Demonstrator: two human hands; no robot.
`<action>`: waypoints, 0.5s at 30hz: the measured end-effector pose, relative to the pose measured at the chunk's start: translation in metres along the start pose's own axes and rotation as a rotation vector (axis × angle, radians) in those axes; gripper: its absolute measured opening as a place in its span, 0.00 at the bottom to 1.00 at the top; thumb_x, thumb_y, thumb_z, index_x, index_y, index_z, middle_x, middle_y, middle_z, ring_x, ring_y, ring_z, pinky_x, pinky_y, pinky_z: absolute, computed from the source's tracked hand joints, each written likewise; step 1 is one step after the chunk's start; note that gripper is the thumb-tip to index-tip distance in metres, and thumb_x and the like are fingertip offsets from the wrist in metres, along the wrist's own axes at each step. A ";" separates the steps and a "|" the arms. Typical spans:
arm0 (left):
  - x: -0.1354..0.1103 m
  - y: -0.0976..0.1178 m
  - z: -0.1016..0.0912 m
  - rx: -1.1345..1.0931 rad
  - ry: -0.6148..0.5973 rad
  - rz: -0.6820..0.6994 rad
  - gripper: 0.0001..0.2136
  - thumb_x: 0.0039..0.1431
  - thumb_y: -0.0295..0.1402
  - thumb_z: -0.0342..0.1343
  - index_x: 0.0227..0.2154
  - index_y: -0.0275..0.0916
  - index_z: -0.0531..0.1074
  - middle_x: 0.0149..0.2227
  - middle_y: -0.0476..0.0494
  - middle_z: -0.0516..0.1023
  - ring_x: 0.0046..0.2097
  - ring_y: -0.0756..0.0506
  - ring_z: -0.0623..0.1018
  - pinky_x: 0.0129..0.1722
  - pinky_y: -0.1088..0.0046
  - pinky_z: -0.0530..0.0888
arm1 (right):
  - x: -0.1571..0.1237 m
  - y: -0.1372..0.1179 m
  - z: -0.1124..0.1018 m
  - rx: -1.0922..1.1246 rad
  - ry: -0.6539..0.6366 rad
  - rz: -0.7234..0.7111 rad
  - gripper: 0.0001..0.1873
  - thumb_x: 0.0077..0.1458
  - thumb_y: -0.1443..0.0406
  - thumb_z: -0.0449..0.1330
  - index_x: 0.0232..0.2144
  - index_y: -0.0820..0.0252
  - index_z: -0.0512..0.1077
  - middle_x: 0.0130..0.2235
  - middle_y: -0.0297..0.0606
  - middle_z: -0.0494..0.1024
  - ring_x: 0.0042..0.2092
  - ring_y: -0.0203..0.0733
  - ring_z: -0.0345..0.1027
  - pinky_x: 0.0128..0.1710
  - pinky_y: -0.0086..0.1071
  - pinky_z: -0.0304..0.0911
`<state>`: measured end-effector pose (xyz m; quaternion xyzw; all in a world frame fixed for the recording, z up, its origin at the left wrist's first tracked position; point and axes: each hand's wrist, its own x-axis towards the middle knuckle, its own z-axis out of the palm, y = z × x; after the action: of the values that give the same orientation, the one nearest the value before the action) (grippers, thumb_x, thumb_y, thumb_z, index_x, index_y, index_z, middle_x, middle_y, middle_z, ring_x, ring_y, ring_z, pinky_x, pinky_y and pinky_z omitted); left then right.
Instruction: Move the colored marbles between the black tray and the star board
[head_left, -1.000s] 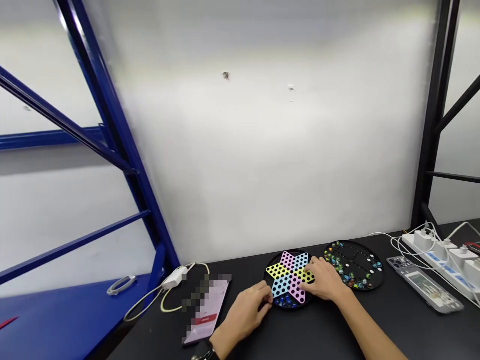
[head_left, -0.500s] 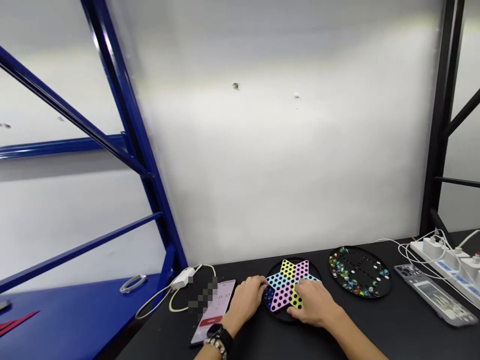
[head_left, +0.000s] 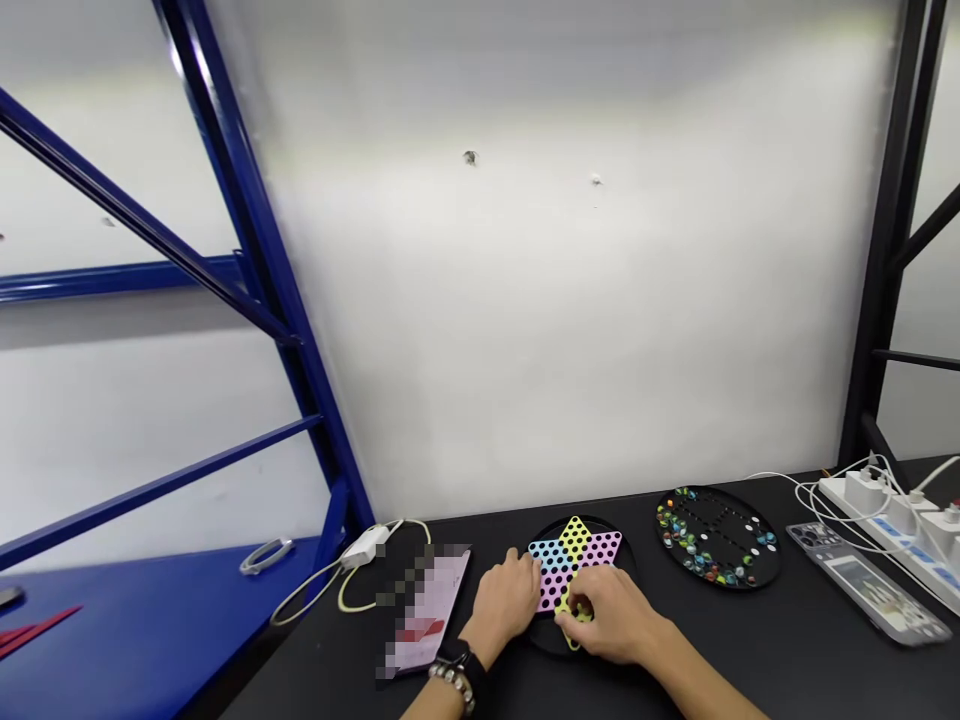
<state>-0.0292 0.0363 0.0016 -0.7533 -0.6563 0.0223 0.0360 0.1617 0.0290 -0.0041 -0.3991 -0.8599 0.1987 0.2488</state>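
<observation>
A round black board with a star of yellow, pink and blue holed fields lies on the black table in front of me. My left hand rests on the board's left rim, fingers curled against it. My right hand lies over the board's near side, fingers bent around a yellow point of the star. A second round black tray with several coloured marbles along its rim sits to the right.
A phone lies left of the board, with a white charger and cable behind it. A second phone and a white power strip with plugs lie at the right. Blue shelving stands left, black framing right.
The star board has turned and slid a little toward me and left. My right hand moved from the board's right side to its near edge; my left hand closed onto the left rim.
</observation>
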 end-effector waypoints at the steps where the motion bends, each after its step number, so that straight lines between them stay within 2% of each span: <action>1: -0.001 -0.001 0.001 -0.006 0.000 0.006 0.16 0.65 0.27 0.41 0.47 0.35 0.74 0.44 0.29 0.77 0.48 0.33 0.77 0.41 0.57 0.74 | 0.000 0.000 0.000 0.005 0.007 -0.001 0.10 0.55 0.59 0.58 0.26 0.57 0.73 0.31 0.34 0.78 0.33 0.37 0.67 0.34 0.28 0.55; 10: -0.007 -0.006 0.005 -0.136 0.100 -0.072 0.14 0.64 0.37 0.48 0.43 0.39 0.76 0.38 0.34 0.80 0.42 0.37 0.78 0.40 0.64 0.72 | 0.003 0.006 -0.002 0.114 0.118 0.051 0.15 0.56 0.60 0.55 0.19 0.59 0.67 0.24 0.33 0.73 0.27 0.34 0.61 0.30 0.28 0.52; 13: -0.005 -0.007 -0.001 -0.192 0.151 -0.164 0.16 0.66 0.35 0.44 0.37 0.38 0.77 0.37 0.35 0.81 0.41 0.37 0.79 0.37 0.66 0.71 | 0.008 0.016 -0.003 0.237 0.236 0.117 0.19 0.57 0.57 0.55 0.17 0.59 0.65 0.21 0.31 0.69 0.26 0.34 0.60 0.28 0.28 0.52; 15: -0.002 -0.007 -0.009 -0.236 0.196 -0.245 0.22 0.69 0.36 0.37 0.32 0.37 0.76 0.34 0.35 0.80 0.39 0.38 0.79 0.34 0.67 0.69 | 0.013 0.024 -0.004 0.372 0.331 0.170 0.24 0.58 0.53 0.54 0.16 0.59 0.63 0.20 0.30 0.66 0.25 0.34 0.59 0.27 0.28 0.52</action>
<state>-0.0355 0.0351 0.0116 -0.6654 -0.7344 -0.1329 0.0136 0.1712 0.0542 -0.0105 -0.4444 -0.7195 0.3056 0.4376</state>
